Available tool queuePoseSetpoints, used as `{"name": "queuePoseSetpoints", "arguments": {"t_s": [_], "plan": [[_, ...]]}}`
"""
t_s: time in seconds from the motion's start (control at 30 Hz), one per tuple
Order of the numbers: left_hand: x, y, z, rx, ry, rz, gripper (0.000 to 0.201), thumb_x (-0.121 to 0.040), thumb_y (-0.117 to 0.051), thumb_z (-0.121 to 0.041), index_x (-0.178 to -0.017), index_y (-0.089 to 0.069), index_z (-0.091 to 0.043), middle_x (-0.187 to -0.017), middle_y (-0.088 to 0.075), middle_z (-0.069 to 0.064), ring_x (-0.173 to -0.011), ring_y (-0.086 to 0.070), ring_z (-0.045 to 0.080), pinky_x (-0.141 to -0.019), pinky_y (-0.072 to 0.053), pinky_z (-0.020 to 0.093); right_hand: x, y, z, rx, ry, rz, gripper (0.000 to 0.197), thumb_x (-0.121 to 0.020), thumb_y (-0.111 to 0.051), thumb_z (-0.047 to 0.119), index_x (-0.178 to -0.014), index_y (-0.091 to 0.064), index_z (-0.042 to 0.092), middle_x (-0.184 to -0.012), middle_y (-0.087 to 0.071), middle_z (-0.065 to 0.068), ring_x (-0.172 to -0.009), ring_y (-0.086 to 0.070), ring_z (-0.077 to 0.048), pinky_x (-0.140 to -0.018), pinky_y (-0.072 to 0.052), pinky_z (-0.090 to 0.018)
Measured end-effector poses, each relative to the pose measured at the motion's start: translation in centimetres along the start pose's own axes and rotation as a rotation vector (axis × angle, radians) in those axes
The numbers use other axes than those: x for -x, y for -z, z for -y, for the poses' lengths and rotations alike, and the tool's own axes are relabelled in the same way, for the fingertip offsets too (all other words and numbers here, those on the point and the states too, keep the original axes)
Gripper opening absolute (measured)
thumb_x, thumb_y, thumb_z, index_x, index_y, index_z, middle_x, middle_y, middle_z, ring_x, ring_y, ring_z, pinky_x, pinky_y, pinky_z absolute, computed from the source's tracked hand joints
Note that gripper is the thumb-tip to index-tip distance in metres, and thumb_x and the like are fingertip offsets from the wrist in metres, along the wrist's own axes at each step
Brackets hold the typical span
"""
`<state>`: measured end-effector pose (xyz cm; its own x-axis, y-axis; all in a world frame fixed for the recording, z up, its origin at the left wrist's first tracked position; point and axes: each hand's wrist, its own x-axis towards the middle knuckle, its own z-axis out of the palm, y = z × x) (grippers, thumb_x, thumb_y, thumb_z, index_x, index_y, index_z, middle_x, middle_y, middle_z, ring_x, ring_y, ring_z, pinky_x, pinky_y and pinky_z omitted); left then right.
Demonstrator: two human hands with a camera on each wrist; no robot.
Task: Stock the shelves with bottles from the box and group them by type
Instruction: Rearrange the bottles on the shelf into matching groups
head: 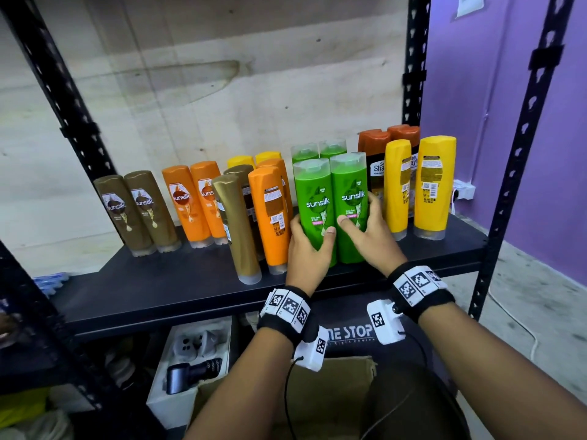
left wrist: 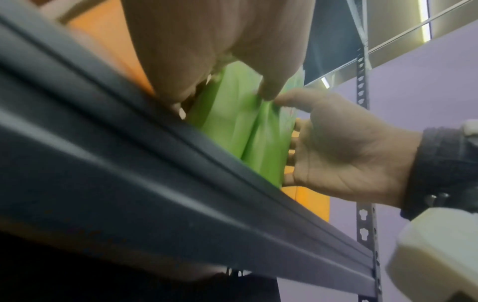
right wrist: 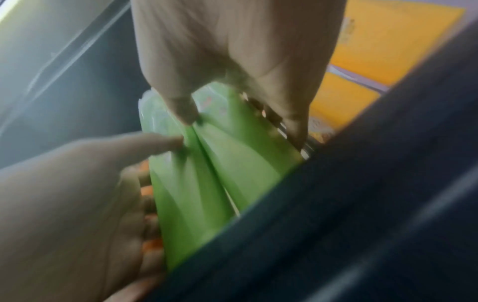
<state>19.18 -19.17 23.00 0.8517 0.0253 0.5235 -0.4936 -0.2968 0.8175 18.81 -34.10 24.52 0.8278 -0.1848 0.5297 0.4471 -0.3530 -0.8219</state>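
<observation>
Two green Sunsilk bottles stand side by side on the black shelf (head: 190,290), in front of two more green ones (head: 332,147). My left hand (head: 313,228) grips the left green bottle (head: 313,198), thumb on its front and fingers round its left side. My right hand (head: 359,214) grips the right green bottle (head: 349,188) the same way from the right. The left wrist view shows my left hand (left wrist: 222,96) on the green bottles (left wrist: 232,122) from below. In the right wrist view my right hand (right wrist: 240,124) holds its bottle (right wrist: 245,153).
Brown bottles (head: 136,211), orange bottles (head: 197,201) and a gold one (head: 235,223) stand to the left. Yellow bottles (head: 433,185) and black, orange-capped ones (head: 374,160) stand to the right. A cardboard box (head: 333,385) sits below. The shelf's front left is bare. Black uprights (head: 514,173) frame the bay.
</observation>
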Motion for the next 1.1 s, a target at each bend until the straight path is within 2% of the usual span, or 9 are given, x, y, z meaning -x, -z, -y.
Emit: {"name": "queuePoseSetpoints", "arguments": {"t_s": [0.03,0.1,0.2,0.3,0.47,0.63,0.73,0.9,1.1], "plan": [[-0.2,0.4,-0.4,-0.036,-0.009,0.014,0.063,-0.093,-0.069,-0.032,-0.143,-0.034,-0.020,-0.129,-0.060,-0.008,-0.112,-0.058,0.003,-0.098,-0.048,0.024,-0.2,0.3,0.3,0.041,-0.015,0.027,0.069,-0.093,-0.070,0.032,-0.148,-0.028,0.024,-0.136,-0.057,0.007,-0.123,-0.056,-0.009,-0.104,-0.046,-0.032],[-0.5,1.4,-1.4,-0.108,-0.031,0.052,0.071,-0.093,-0.070,-0.031,-0.148,-0.027,-0.018,-0.138,-0.058,0.003,-0.121,-0.058,0.017,-0.099,-0.045,0.026,-0.6,1.0,0.9,0.139,-0.036,0.063,0.072,-0.091,-0.071,0.035,-0.147,-0.028,0.023,-0.134,-0.055,0.008,-0.124,-0.055,-0.013,-0.099,-0.045,-0.030],[-1.1,2.2,-2.9,-0.219,-0.048,0.102,0.077,-0.093,-0.069,-0.030,-0.151,-0.021,-0.017,-0.142,-0.055,0.007,-0.126,-0.056,0.025,-0.099,-0.042,0.026,-1.2,1.8,2.0,0.258,-0.065,0.086,0.079,-0.089,-0.073,0.037,-0.149,-0.023,0.024,-0.140,-0.054,0.001,-0.123,-0.055,-0.019,-0.099,-0.047,-0.033],[-1.7,2.5,-4.0,-0.300,-0.051,0.113,0.079,-0.092,-0.071,-0.030,-0.151,-0.021,-0.015,-0.144,-0.053,0.010,-0.129,-0.053,0.028,-0.104,-0.045,0.035,-1.6,2.0,2.7,0.318,-0.067,0.092,0.089,-0.087,-0.076,0.030,-0.152,-0.015,0.023,-0.143,-0.052,-0.006,-0.123,-0.057,-0.023,-0.101,-0.050,-0.039],[-2.0,2.4,-4.9,-0.346,-0.031,0.130,0.079,-0.092,-0.072,-0.027,-0.150,-0.020,-0.013,-0.144,-0.053,0.011,-0.129,-0.055,0.030,-0.105,-0.047,0.041,-1.6,1.5,3.3,0.362,-0.065,0.069,0.105,-0.084,-0.079,0.022,-0.156,-0.002,0.024,-0.154,-0.038,-0.008,-0.132,-0.048,-0.024,-0.100,-0.041,-0.028],[-1.9,2.0,-4.7,-0.335,-0.011,0.106,0.078,-0.093,-0.070,-0.025,-0.151,-0.019,-0.014,-0.142,-0.054,0.012,-0.127,-0.056,0.031,-0.104,-0.048,0.042,-1.5,1.0,3.6,0.390,-0.070,0.044,0.101,-0.085,-0.078,0.020,-0.156,-0.005,0.020,-0.156,-0.033,-0.006,-0.140,-0.041,-0.025,-0.114,-0.038,-0.040],[-2.0,1.6,-4.2,-0.325,-0.010,0.086,0.079,-0.093,-0.069,-0.023,-0.152,-0.017,-0.013,-0.143,-0.052,0.013,-0.128,-0.055,0.031,-0.104,-0.046,0.039,-1.7,0.8,3.5,0.403,-0.079,0.022,0.100,-0.085,-0.078,0.019,-0.156,-0.007,0.019,-0.156,-0.031,-0.007,-0.141,-0.038,-0.025,-0.117,-0.036,-0.043],[-3.2,0.4,-3.5,-0.318,0.021,0.063,0.081,-0.094,-0.068,-0.021,-0.154,-0.014,-0.014,-0.144,-0.051,0.015,-0.127,-0.056,0.034,-0.106,-0.048,0.043,-2.8,0.2,2.7,0.416,-0.127,-0.009,0.099,-0.086,-0.077,0.019,-0.157,-0.007,0.020,-0.152,-0.030,-0.013,-0.141,-0.037,-0.029,-0.118,-0.034,-0.044],[-5.7,-1.4,-3.0,-0.336,0.141,0.075,0.083,-0.098,-0.062,-0.021,-0.158,-0.004,-0.014,-0.138,-0.054,0.020,-0.122,-0.059,0.038,-0.102,-0.047,0.044,-5.5,-0.8,1.7,0.413,-0.181,-0.016,0.099,-0.090,-0.073,0.016,-0.159,-0.002,0.017,-0.157,-0.029,-0.012,-0.141,-0.034,-0.029,-0.114,-0.030,-0.035]]}}
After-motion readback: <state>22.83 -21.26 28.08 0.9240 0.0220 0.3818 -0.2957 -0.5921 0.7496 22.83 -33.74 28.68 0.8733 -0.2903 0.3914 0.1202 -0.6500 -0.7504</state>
